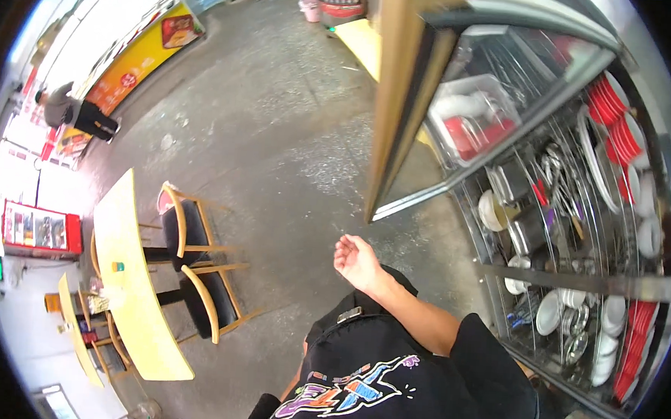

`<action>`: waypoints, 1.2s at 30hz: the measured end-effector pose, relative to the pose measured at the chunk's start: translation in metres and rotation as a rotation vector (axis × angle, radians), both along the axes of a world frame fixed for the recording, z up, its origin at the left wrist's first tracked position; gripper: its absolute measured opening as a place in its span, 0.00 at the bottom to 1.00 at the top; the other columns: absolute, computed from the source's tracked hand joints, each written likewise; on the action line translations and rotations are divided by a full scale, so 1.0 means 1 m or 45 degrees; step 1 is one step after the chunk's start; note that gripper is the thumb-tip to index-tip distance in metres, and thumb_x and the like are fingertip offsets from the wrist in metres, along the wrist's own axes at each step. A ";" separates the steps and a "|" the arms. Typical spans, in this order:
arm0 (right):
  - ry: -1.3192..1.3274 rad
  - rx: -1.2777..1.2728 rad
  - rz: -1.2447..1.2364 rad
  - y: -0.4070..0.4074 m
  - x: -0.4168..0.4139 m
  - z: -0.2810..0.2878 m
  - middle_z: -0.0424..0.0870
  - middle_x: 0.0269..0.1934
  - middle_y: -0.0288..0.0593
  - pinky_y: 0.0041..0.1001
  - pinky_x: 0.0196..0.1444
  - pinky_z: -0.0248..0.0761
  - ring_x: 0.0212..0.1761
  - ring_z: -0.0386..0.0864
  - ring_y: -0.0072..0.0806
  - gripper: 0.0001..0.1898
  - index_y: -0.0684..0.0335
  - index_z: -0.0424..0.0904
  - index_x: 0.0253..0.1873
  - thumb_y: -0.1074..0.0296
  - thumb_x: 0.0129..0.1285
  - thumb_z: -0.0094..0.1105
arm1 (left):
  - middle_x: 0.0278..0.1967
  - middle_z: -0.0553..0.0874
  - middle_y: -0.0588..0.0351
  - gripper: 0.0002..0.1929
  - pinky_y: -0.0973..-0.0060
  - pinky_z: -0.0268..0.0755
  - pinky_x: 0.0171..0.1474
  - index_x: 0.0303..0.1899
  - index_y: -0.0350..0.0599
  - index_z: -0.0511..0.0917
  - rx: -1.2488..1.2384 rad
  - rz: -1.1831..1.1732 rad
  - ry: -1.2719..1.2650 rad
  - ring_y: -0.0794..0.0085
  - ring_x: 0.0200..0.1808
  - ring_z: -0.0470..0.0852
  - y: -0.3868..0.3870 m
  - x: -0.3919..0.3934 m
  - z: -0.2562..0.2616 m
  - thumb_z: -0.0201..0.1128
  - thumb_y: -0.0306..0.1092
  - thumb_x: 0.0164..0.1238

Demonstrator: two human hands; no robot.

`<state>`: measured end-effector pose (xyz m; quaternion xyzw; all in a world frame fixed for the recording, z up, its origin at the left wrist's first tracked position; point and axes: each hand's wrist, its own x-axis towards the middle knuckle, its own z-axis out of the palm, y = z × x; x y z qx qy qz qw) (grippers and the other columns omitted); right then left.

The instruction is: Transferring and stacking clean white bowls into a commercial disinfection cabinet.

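My right hand (358, 263) hangs in front of my black T-shirt (417, 396), palm partly up, fingers loosely curled and nothing in it. My left hand is out of view behind the shirt; only a strip of that forearm shows. On my right stands a glass-fronted dish cabinet (486, 257) with wire shelves. Its framed glass door (410, 202) juts out ahead of my right hand, apart from it. Inside are red-and-white bowls (624, 139), white bowls (605, 351), steel containers (527, 228) and a cluster of metal utensils (562, 181).
To the left stand a long pale wooden table (138, 290) and two wooden chairs (208, 302) with dark seats. A red display fridge (72, 233) is beyond. Far off, a person (62, 110) stands at a yellow-fronted counter (144, 66). Grey concrete floor (292, 167) lies ahead.
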<state>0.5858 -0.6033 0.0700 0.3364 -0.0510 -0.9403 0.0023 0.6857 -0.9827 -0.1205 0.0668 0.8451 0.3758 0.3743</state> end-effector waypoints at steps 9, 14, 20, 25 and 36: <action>0.010 -0.048 0.182 0.009 -0.133 0.026 0.85 0.34 0.37 0.25 0.37 0.75 0.33 0.80 0.24 0.08 0.59 0.81 0.39 0.63 0.72 0.59 | 0.35 0.89 0.53 0.07 0.73 0.77 0.40 0.39 0.36 0.84 0.092 0.685 -0.144 0.72 0.34 0.85 0.008 -0.198 0.011 0.60 0.28 0.71; -0.015 0.004 0.004 0.034 -0.183 0.017 0.84 0.32 0.36 0.24 0.35 0.75 0.31 0.80 0.24 0.08 0.58 0.81 0.39 0.63 0.73 0.58 | 0.35 0.91 0.52 0.13 0.69 0.80 0.45 0.40 0.38 0.85 0.157 0.571 -0.127 0.68 0.37 0.88 0.028 -0.272 -0.037 0.67 0.40 0.67; -0.011 0.123 -0.438 0.074 -0.242 0.009 0.84 0.33 0.37 0.26 0.37 0.74 0.33 0.80 0.25 0.08 0.58 0.81 0.37 0.64 0.71 0.60 | 0.34 0.90 0.50 0.13 0.66 0.81 0.47 0.43 0.40 0.85 -0.154 -0.047 0.282 0.65 0.39 0.90 0.030 -0.408 -0.084 0.67 0.40 0.67; -0.238 0.136 -0.710 0.078 -0.283 0.016 0.83 0.33 0.37 0.25 0.37 0.74 0.34 0.79 0.26 0.07 0.58 0.80 0.37 0.64 0.71 0.60 | 0.30 0.88 0.50 0.10 0.66 0.82 0.37 0.42 0.40 0.86 -0.222 0.096 -0.397 0.65 0.32 0.90 0.058 -0.585 -0.078 0.63 0.36 0.70; -0.371 0.221 -0.920 0.088 -0.329 0.041 0.82 0.35 0.35 0.24 0.36 0.73 0.35 0.79 0.25 0.07 0.58 0.79 0.41 0.63 0.72 0.61 | 0.30 0.87 0.54 0.07 0.70 0.81 0.33 0.42 0.36 0.85 0.094 -0.152 0.005 0.71 0.29 0.86 0.232 -0.810 -0.061 0.61 0.28 0.70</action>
